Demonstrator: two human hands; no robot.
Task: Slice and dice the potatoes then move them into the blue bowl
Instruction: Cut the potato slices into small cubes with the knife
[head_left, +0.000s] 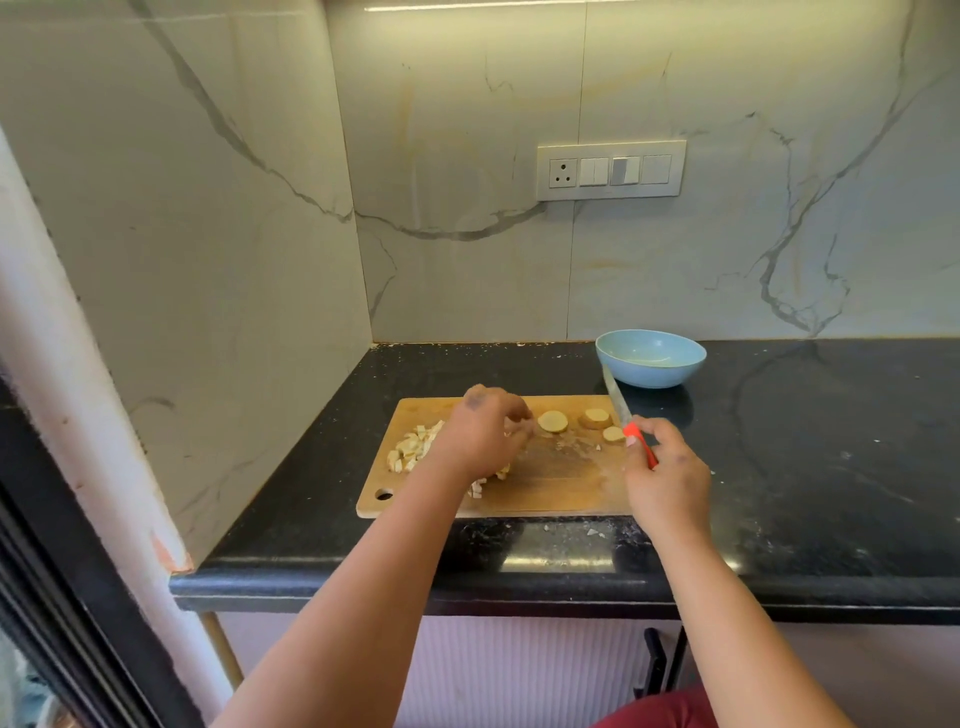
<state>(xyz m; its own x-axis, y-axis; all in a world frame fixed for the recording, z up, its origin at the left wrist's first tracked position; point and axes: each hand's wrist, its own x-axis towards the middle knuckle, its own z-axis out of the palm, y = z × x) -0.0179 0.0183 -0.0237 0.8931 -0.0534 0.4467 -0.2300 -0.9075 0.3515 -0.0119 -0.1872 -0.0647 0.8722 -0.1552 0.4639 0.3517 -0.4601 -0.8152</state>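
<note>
A wooden cutting board lies on the black counter. Diced potato pieces are heaped on its left part, and a few more peek out under my left wrist. Three round potato slices lie along the board's far edge. My left hand hovers over the board beside the dice, fingers curled toward the nearest slice; what it holds, if anything, is hidden. My right hand grips a red-handled knife, blade pointing away toward the blue bowl, which stands behind the board's right corner.
The black counter extends to the right. Marble walls close the back and left sides. A switch plate is on the back wall. Small potato scraps lie by the counter's front edge.
</note>
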